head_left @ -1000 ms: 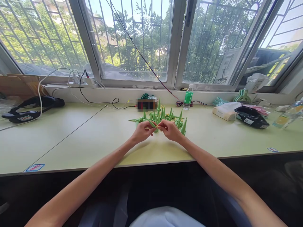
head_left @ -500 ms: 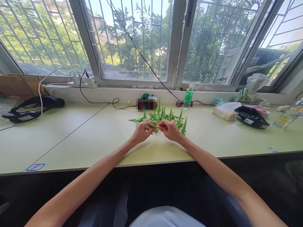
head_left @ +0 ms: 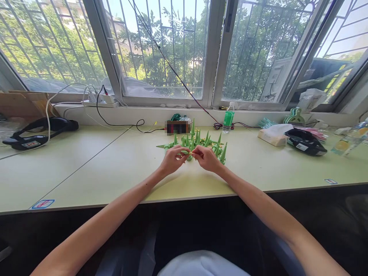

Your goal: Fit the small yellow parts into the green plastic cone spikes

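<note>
Between the thumb and fingers of my left hand (head_left: pixel 171 160) is a green plastic watering spike (head_left: pixel 184 152), mostly covered by the fingers. My right hand (head_left: pixel 209 158) is closed in a pinch on a small yellow piece (head_left: pixel 191 153) at the spike's end. The two hands almost meet over the table. Right behind them are several green cone-shaped spikes (head_left: pixel 223 153), some upright and some lying down, with small yellow bits among them. My hands hide part of this group.
A pixelated dark device (head_left: pixel 177 127) sits behind the spikes. A green-labelled bottle (head_left: pixel 228 119) stands by the window ledge. To the right are a tissue pack (head_left: pixel 274 136) and a black strapped device (head_left: pixel 306 142); a black headset (head_left: pixel 28 134) and cables lie left. The table's edge (head_left: pixel 189 198) runs below my forearms.
</note>
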{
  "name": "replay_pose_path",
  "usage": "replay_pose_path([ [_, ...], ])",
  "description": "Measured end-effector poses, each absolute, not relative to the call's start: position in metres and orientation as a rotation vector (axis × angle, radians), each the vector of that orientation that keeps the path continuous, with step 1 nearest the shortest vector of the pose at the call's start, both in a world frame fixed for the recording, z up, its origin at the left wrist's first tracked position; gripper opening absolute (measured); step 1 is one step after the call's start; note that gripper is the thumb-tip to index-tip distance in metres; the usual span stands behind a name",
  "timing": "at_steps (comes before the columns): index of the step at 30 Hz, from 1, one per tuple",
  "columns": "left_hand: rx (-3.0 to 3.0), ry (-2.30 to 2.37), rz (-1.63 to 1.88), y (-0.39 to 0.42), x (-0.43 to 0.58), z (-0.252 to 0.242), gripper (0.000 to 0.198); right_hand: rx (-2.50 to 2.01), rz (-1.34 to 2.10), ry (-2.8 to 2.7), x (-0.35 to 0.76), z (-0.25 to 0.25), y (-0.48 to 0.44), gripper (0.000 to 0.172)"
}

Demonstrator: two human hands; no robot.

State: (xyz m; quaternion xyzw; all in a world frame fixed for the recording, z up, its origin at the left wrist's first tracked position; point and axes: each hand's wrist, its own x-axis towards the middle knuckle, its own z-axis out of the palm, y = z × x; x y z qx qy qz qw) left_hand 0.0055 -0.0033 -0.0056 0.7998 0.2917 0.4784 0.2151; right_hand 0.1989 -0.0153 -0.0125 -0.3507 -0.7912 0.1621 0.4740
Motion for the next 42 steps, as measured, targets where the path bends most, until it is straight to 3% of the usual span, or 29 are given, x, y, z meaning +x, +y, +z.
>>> replay_pose_path([
  [26,2.378,0.967,1.287,-0.004,0.008,-0.002,0.012,-0.893,0.374,-1.997,0.200,-0.013,-0.013,0.018],
  [34,2.406,1.020,1.167,-0.002,0.010,-0.006,0.019,-0.956,0.336,-2.093,0.202,-0.011,-0.013,0.015],
  [42,2.425,1.147,1.015,0.003,0.009,-0.008,0.023,-1.097,0.221,-1.820,0.207,-0.015,-0.004,0.018],
])
